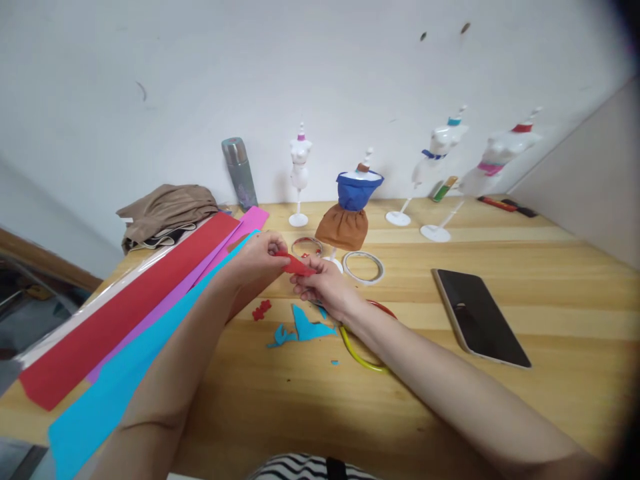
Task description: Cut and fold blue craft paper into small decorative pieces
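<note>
A small red paper piece [299, 265] is stretched between my two hands above the table. My left hand [263, 257] pinches its left end, and my right hand [325, 283] holds its right end with bent fingers. Just below lie small red flower-shaped cutouts [261, 310] and blue paper scraps [311, 327]. A yellow curved loop [361, 357] and a red one, perhaps scissors handles, show partly under my right forearm. Behind my hands a small dress form wears a blue top [358, 193] and a brown gathered skirt [343, 225].
Red [135, 307], purple and blue [110, 407] paper strips lie at left beside brown cloth [170, 210]. A flask [240, 173] and more white dress forms [299, 167] stand along the wall. Tape rolls [364, 268] lie mid-table; a tablet or phone [481, 317] lies right.
</note>
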The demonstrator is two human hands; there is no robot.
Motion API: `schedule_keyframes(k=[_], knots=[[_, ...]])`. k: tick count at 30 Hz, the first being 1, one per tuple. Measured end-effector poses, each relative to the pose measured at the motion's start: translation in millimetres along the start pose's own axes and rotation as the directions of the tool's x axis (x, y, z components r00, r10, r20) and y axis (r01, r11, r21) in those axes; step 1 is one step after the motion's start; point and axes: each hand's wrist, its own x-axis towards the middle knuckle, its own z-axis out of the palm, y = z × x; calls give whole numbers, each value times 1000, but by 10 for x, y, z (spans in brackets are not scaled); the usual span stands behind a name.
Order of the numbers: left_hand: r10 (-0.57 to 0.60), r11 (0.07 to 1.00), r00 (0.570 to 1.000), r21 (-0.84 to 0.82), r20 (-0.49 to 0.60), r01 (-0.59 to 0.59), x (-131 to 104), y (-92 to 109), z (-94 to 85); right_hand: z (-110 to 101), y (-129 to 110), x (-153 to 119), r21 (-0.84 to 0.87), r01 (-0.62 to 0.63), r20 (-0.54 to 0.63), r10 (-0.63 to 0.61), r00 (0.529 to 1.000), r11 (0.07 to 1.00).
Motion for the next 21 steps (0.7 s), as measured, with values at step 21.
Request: schedule_keyframes(k=[21], knots=[[-14, 943, 989, -326, 148, 62, 71, -186, -111, -131, -4, 69, -174, 184, -96, -203, 974, 967]])
